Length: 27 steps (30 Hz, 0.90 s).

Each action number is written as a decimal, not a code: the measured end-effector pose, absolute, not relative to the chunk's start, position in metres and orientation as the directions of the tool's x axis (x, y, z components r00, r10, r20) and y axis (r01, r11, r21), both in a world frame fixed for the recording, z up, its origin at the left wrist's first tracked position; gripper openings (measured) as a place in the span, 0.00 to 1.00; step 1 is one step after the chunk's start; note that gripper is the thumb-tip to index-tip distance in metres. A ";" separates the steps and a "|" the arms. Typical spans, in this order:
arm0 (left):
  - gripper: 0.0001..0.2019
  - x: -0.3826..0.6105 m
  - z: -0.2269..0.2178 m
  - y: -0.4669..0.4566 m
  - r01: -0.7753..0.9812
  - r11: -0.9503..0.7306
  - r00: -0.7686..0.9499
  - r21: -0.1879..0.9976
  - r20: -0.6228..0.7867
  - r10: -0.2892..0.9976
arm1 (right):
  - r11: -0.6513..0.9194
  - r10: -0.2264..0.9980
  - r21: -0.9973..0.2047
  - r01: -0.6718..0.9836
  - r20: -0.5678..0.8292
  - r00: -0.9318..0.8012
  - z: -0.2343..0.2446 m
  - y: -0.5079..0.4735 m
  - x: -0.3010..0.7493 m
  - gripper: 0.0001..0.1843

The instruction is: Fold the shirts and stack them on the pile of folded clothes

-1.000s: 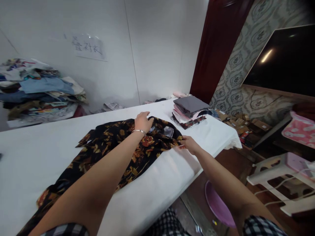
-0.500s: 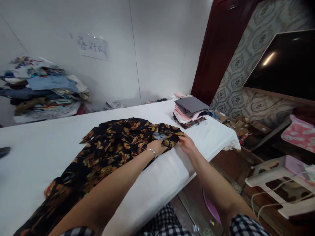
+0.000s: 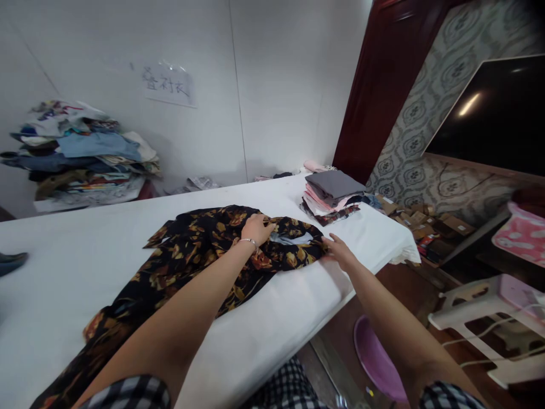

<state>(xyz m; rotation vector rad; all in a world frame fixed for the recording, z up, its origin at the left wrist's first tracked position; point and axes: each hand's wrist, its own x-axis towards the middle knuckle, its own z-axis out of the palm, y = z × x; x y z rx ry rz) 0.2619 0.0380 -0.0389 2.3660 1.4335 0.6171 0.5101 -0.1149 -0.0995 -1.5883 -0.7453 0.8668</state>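
Observation:
A black shirt (image 3: 170, 272) with a brown and gold floral print lies rumpled on the white-covered table, stretching toward the lower left. Its collar forms a loop at the right end, with a pale lining (image 3: 293, 238) showing inside. My left hand (image 3: 256, 229), wearing a bracelet, rests on the cloth at the left side of this loop, fingers extended. At the right end of the collar, my right hand (image 3: 339, 253) touches the edge with its fingers apart. Some fingertips are hard to make out against the dark print.
Folded clothes (image 3: 334, 187) are stacked at the table's far right. A tall clothing pile (image 3: 89, 153) stands at the back left, and a dark item (image 3: 12, 263) lies at the left edge. Beside the table are a plastic stool (image 3: 472, 307), a purple basin (image 3: 374, 358) and cardboard boxes (image 3: 451, 224).
My left hand has moved up and left from the collar's near edge. The collar has spread into a wider loop. My right hand has shifted slightly right and its fingers have loosened.

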 end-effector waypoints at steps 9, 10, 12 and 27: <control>0.15 0.317 -0.028 0.064 0.710 -0.422 0.422 0.564 0.138 0.896 | -0.306 0.804 -0.830 0.466 0.037 0.594 -0.102 -0.063 0.529 0.11; 0.16 0.322 -0.020 0.069 0.688 -0.433 0.416 0.583 0.173 0.893 | -0.285 0.798 -0.841 0.461 0.059 0.600 -0.101 -0.058 0.532 0.09; 0.19 0.330 -0.006 0.081 0.645 -0.457 0.410 0.613 0.228 0.883 | -0.247 0.769 -0.860 0.447 0.107 0.631 -0.098 -0.049 0.540 0.11; 0.15 0.154 -0.029 -0.002 0.656 -0.471 0.438 0.589 0.211 0.874 | 0.240 0.914 -0.719 0.652 0.393 0.098 -0.096 -0.108 0.464 0.11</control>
